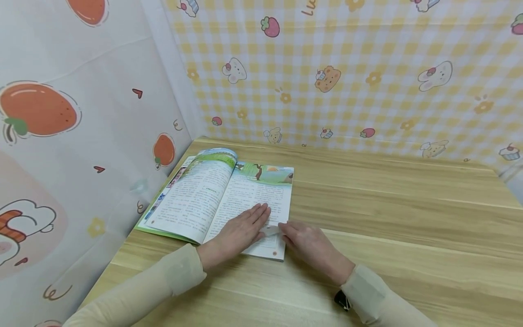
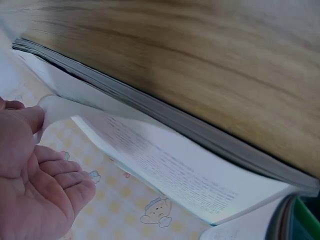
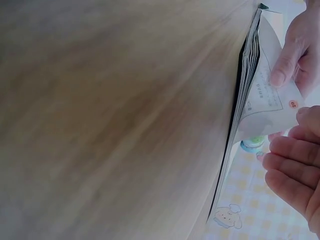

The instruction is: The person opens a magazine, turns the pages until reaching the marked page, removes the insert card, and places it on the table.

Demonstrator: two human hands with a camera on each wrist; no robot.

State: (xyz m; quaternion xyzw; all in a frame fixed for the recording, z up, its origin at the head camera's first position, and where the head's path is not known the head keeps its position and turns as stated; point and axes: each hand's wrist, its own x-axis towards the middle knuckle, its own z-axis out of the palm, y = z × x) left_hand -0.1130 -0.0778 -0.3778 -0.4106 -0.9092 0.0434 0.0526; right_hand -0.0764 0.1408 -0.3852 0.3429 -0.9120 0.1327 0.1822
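Green-edged paper book (image 1: 185, 197): laid open on the wood-grained table (image 1: 388, 195).
White printed right-hand page (image 1: 261, 195): edge lifted; apparently neither turned nor creased yet.
Left hand (image 1: 239, 230): rested on it, fingers straight.
Right hand (image 1: 309, 244): page edge pinched.

We look into a small indoor corner dressed like a cheerful study nook. A wood-grain tabletop (image 1: 392, 200) meets a yellow-checked covering (image 1: 359, 54) printed with cartoons (image 1: 328, 79), and a white covering (image 1: 110, 131) with large fruit prints (image 1: 38, 109) closes the left side. An open book (image 1: 192, 200) suits the desk-like setting; whether this is a home, we cannot tell.
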